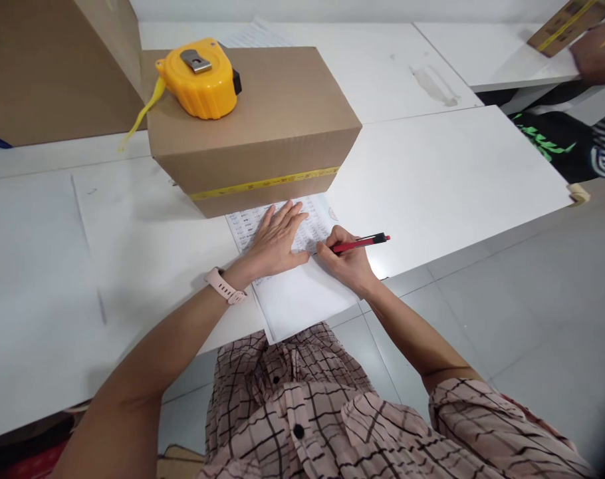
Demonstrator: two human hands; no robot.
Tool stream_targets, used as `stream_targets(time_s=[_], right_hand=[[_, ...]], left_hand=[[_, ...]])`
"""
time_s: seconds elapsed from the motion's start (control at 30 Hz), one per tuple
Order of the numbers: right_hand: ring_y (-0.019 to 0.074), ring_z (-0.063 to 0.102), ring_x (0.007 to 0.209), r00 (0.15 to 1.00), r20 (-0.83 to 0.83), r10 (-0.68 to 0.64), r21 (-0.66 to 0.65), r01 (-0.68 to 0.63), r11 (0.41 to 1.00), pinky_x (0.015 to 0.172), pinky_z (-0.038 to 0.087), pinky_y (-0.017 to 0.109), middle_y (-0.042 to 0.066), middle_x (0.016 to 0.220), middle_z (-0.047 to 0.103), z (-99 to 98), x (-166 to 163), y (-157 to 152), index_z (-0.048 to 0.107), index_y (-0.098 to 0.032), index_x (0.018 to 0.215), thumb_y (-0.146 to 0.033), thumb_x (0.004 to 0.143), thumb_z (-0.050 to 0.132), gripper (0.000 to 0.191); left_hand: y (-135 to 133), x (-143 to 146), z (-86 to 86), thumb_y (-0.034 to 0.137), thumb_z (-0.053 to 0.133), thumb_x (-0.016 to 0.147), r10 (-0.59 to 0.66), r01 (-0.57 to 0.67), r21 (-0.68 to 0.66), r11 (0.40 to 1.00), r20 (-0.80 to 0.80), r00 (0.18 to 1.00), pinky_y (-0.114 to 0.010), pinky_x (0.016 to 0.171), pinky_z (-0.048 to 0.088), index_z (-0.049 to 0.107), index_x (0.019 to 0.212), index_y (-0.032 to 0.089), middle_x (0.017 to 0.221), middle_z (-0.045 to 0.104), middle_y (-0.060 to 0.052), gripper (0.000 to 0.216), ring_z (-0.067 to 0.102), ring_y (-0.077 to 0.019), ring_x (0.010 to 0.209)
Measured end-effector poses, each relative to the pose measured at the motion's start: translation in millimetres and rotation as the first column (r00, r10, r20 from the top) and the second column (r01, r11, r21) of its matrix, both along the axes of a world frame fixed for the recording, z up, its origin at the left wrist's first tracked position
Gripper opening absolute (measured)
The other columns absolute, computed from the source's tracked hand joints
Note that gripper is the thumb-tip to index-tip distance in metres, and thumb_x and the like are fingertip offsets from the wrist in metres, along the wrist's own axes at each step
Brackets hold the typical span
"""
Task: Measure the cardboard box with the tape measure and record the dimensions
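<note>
My left hand (pixel 280 241) lies flat with its fingers spread on a sheet of paper (pixel 302 299). Rows of small writing fill the upper part of the sheet, and its lower part is blank. My right hand (pixel 346 261) is closed round a red and black pen (pixel 357 244), whose tip points down at the paper near my left thumb. A brown cardboard box (pixel 262 143) with yellow printed tape stands just beyond my fingertips, over the paper's far edge. On the box rests a yellow tape measure (pixel 200 80) with a metal clip and a yellow strap.
A larger cardboard box (pixel 53 73) stands at the back left of the white table (pixel 432 179). Another taped box (pixel 572 26) is at the far right, beside another person's hand (pixel 599 53). The table's front edge runs close to my body, above a tiled floor.
</note>
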State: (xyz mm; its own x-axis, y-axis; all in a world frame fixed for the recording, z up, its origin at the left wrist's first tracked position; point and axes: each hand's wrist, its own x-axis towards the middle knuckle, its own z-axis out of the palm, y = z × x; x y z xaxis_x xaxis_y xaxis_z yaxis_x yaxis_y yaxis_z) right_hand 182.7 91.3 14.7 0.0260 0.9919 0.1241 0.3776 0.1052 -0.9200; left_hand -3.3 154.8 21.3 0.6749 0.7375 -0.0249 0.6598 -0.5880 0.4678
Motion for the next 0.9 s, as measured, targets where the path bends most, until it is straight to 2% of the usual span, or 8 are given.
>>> stream_targets(time_s=[0.3,0.53,0.73,0.9], right_hand=[[0.0101,0.032,0.056,1.0,-0.023,-0.015,-0.005,0.015,1.0,0.053,0.028,0.029,-0.006,0.06,0.037,0.1,-1.0,0.6,0.038,-0.024,0.064,-0.026,0.082,0.065,0.032],[0.0098,0.033,0.056,0.999,-0.039,-0.006,-0.024,0.006,1.0,0.053,0.029,0.028,-0.006,0.06,0.038,-0.4,-0.4,-0.2,0.039,-0.023,0.064,-0.026,0.082,0.065,0.031],[0.0095,0.033,0.056,0.998,-0.05,-0.043,0.016,0.044,0.999,0.053,0.028,0.027,-0.007,0.06,0.038,-2.9,-0.7,0.7,0.039,-0.023,0.064,-0.024,0.082,0.063,0.03],[0.0094,0.032,0.056,0.998,-0.047,-0.035,0.011,0.035,0.999,0.053,0.027,0.027,-0.007,0.059,0.037,-2.1,-0.8,1.0,0.038,-0.023,0.063,-0.021,0.08,0.063,0.03]], left_hand=[[-0.8,1.0,3.7,0.038,0.063,0.085,0.006,-0.006,-0.009,1.0,-0.026,1.0,-0.049,0.131,0.006,0.037,0.15,0.016,0.17,0.025,-0.015,0.073,0.013,-0.0274,0.16],[0.0,0.5,1.2,0.038,0.062,0.085,0.002,-0.002,-0.002,1.0,-0.008,1.0,-0.05,0.131,0.007,0.037,0.15,0.019,0.17,0.026,-0.014,0.072,0.014,-0.0275,0.16],[0.3,1.0,3.1,0.037,0.063,0.085,-0.005,0.003,-0.036,0.999,-0.036,0.999,-0.047,0.131,0.001,0.036,0.152,0.01,0.17,0.023,-0.016,0.077,0.011,-0.0276,0.16],[0.1,0.7,2.0,0.036,0.063,0.085,-0.002,0.001,-0.035,0.999,-0.023,1.0,-0.046,0.131,0.0,0.037,0.152,0.01,0.17,0.024,-0.016,0.077,0.01,-0.0272,0.161]])
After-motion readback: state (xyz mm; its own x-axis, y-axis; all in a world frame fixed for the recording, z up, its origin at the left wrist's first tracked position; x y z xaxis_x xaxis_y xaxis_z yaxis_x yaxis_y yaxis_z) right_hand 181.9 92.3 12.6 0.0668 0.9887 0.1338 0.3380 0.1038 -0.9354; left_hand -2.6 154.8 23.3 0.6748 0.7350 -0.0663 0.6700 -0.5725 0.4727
